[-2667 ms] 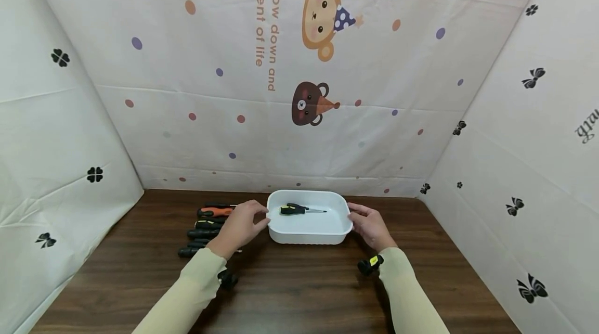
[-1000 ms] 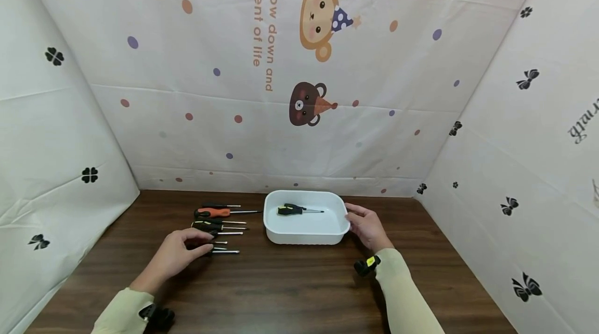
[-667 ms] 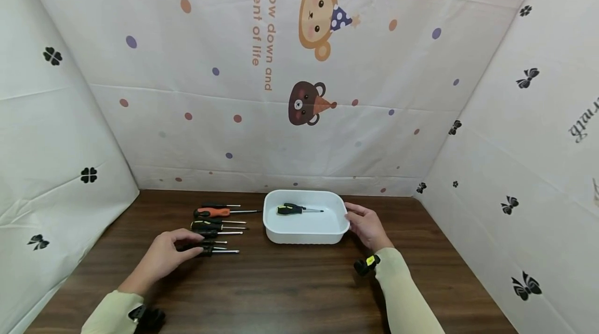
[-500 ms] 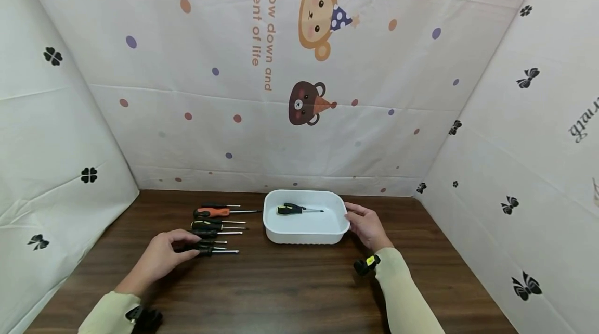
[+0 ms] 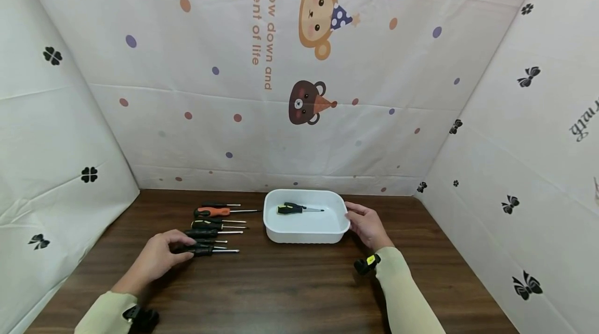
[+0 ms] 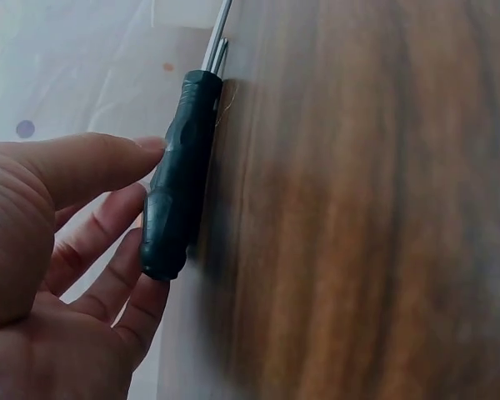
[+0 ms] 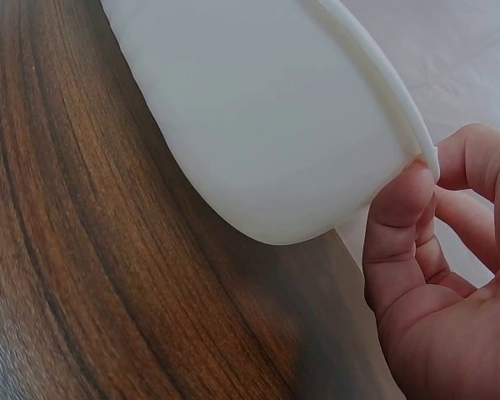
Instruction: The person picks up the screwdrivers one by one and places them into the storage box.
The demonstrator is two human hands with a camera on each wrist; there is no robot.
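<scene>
At the left, a row of screwdrivers lies on the table, shafts pointing right. My left hand is curved round the handle end of the nearest black screwdriver; in the left wrist view its thumb touches the dark handle and the fingers reach behind it. That screwdriver stays low on the table. My right hand pinches the right rim of a white plastic tray between thumb and forefinger. Two small black-and-yellow screwdrivers lie inside the tray, partly overlapping.
An orange-and-black screwdriver and several black ones lie close together beyond my left hand. The tray stands near the back edge of the brown wooden table. Patterned white cloth hangs behind and at both sides.
My left hand has left the tray's left rim, come to the row, then slid left along the handles; the screwdrivers stay in place. My right hand has kept its hold on the tray.
</scene>
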